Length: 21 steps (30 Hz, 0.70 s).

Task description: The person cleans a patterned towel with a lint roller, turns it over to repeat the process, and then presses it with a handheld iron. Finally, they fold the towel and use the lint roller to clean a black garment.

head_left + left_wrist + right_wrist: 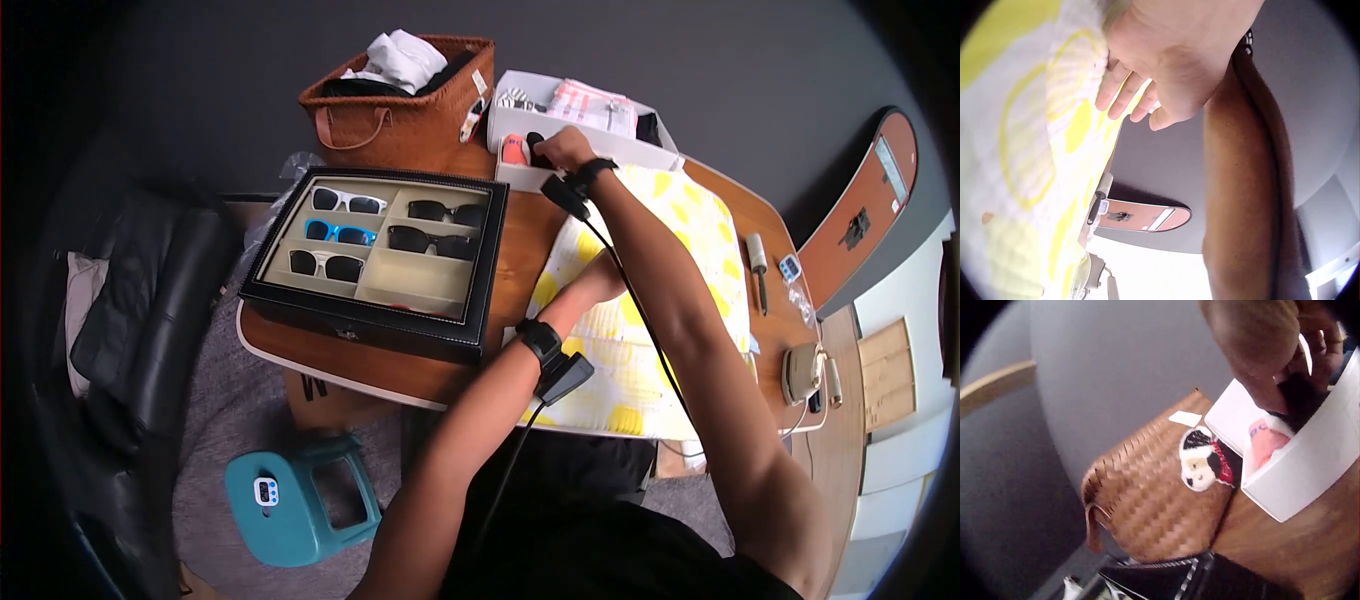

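My right hand (566,149) is at the front compartment of a white box (1329,450) at the back of the table. Its fingers pinch a small black cloth bundle (1300,394), partly hidden by the hand. Beside that bundle lies a coral-pink folded cloth (1266,442) with dark lettering. My left hand (1169,56) is low over a white cloth with yellow patches (660,300). In the left wrist view its fingers extend loosely beside the cloth and hold nothing; in the head view the right forearm covers part of that hand.
A black display case (492,290) holding several pairs of sunglasses stands at left. Behind it is a brown woven basket (400,135) with clothes. A lint roller (757,262) and a beige corded appliance (803,372) sit at right. A teal stool (285,530) is on the floor.
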Each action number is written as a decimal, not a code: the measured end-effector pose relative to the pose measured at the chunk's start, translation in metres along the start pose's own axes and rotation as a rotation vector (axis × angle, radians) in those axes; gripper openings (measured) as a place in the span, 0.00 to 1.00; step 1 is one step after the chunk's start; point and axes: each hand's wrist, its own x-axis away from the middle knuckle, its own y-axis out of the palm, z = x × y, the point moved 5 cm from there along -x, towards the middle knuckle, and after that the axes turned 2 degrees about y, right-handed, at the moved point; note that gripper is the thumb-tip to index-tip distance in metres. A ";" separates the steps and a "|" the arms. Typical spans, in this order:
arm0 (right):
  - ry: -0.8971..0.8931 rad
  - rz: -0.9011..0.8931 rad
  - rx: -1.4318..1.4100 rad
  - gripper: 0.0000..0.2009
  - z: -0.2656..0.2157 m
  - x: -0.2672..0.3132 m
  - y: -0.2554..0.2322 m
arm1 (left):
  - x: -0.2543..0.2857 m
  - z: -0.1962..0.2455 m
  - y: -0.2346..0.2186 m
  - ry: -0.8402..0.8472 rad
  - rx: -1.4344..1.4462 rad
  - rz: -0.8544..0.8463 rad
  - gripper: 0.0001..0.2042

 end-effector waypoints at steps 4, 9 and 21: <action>0.033 0.085 -0.821 0.13 0.021 0.036 -0.047 | -0.008 -0.025 -0.005 -0.245 0.536 0.107 0.18; -0.102 -0.073 -1.108 0.14 0.061 0.159 -0.098 | 0.009 0.035 -0.049 -0.255 0.910 0.329 0.44; -0.056 -0.211 -0.873 0.14 0.131 0.244 -0.024 | 0.030 0.008 -0.051 -0.347 0.365 0.186 0.15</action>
